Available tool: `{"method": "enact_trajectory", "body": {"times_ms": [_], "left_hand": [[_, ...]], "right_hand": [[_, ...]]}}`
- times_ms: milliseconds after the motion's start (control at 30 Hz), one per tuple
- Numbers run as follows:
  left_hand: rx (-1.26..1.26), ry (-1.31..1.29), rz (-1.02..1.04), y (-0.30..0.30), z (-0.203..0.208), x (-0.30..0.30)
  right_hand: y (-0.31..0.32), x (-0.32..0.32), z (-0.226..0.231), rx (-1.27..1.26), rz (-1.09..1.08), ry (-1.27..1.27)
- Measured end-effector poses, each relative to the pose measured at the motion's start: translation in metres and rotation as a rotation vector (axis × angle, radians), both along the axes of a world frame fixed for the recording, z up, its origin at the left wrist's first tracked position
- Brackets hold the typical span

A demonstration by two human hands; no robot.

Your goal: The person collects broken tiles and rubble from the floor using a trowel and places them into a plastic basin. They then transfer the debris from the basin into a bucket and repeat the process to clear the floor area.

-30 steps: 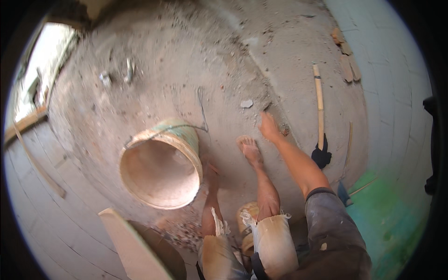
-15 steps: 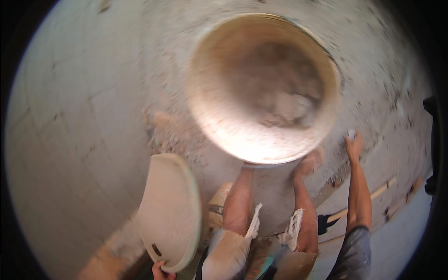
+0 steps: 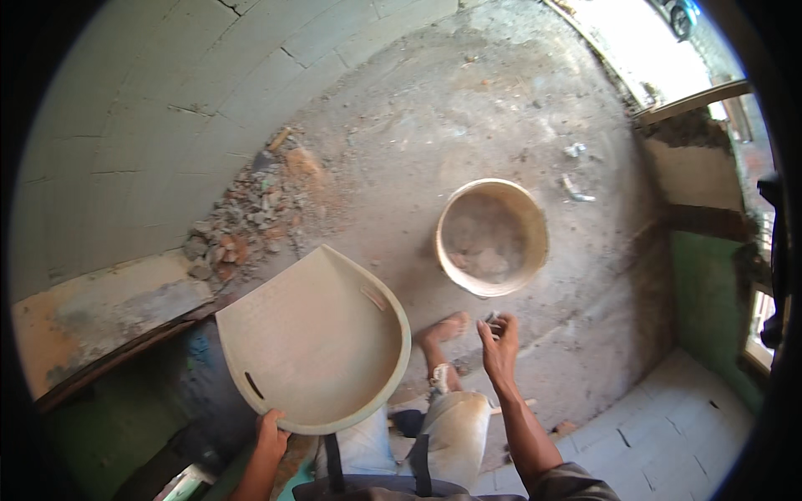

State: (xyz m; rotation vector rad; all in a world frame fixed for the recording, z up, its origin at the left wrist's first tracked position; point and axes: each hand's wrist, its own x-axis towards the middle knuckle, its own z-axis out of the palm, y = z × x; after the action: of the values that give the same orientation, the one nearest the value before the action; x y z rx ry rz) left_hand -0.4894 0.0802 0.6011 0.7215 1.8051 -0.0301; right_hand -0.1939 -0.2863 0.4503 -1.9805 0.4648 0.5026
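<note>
Scoop (image 3: pixel 322 334) near left; bucket (image 3: pixel 537 238) farther, to right; debris (image 3: pixel 487 260) inside; rubble heap (image 3: pixel 251 209) far left, beside wall (image 3: pixel 159 117).

A grey block wall (image 3: pixel 167 108) stands along the left edge of the floor (image 3: pixel 393 159). Near the floor's right edge lie a crumpled shiny scrap (image 3: pixel 575 150) and a bent pale piece (image 3: pixel 576 191). At the far right corner is a bright opening (image 3: pixel 631 50), with a wooden beam (image 3: pixel 697 100) beside it and a blue thing with a wheel (image 3: pixel 682 20) outside.

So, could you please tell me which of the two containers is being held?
The pale D-shaped scoop: the left hand grips its rim, whereas the round bucket stands on the floor, touched by neither hand.
</note>
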Motion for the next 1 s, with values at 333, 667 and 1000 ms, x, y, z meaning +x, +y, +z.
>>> {"method": "enact_trajectory", "body": {"times_ms": [333,667,1000], "left_hand": [[0.002,-0.067,-0.051,-0.056,-0.003,-0.037],[-0.219,-0.189,-0.185,0.003,-0.061,-0.05],[-0.156,-0.68,0.088,0.052,-0.12,-0.043]], "right_hand": [[0.038,0.042,-0.002,-0.118,0.27,0.264],[0.088,-0.051,0.08,0.364,0.149,0.972],[0.131,0.0,0.076,0.204,0.092,0.867]]}}
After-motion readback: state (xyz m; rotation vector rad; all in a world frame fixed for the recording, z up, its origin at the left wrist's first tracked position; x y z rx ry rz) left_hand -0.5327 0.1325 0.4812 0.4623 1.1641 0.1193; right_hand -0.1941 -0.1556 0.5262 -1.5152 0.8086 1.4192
